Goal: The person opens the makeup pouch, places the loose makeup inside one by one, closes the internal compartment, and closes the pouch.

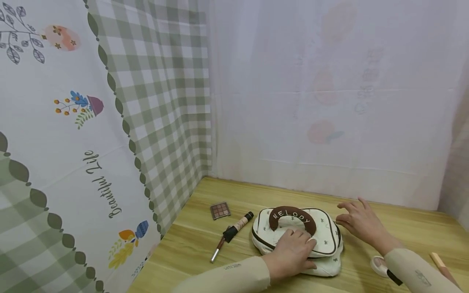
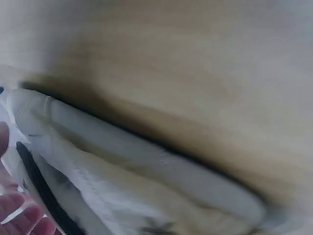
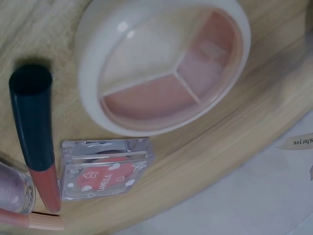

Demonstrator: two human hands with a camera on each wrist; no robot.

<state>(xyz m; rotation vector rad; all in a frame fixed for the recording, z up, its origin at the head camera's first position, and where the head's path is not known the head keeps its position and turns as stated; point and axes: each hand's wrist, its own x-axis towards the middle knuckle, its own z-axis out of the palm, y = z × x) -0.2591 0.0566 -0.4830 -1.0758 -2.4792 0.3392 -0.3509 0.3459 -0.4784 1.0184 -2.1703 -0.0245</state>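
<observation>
A white cosmetic pouch [image 1: 324, 234] with dark piping and a brown arched "MELODY" patch [image 1: 293, 215] sits on the wooden table. My left hand [image 1: 291, 252] grips its front edge, fingers bent over the top and thumb lower down. In the left wrist view the pouch [image 2: 122, 176] fills the lower left, with curled fingers [image 2: 24, 215] at its side. Just right of the pouch, my right hand [image 1: 362, 224] is raised with loosely bent fingers and holds nothing. Below that wrist lies a round white compact [image 3: 166, 68] with a clear window over three sections.
Left of the pouch are an eyeshadow palette [image 1: 220, 210], a tube with a black cap [image 1: 242, 222] and a slim brown-and-silver stick [image 1: 218, 249]. A dark-handled brush [image 3: 34, 122], a clear pink blush case [image 3: 105, 171] and a glittery bottle [image 3: 14, 191] lie near the compact.
</observation>
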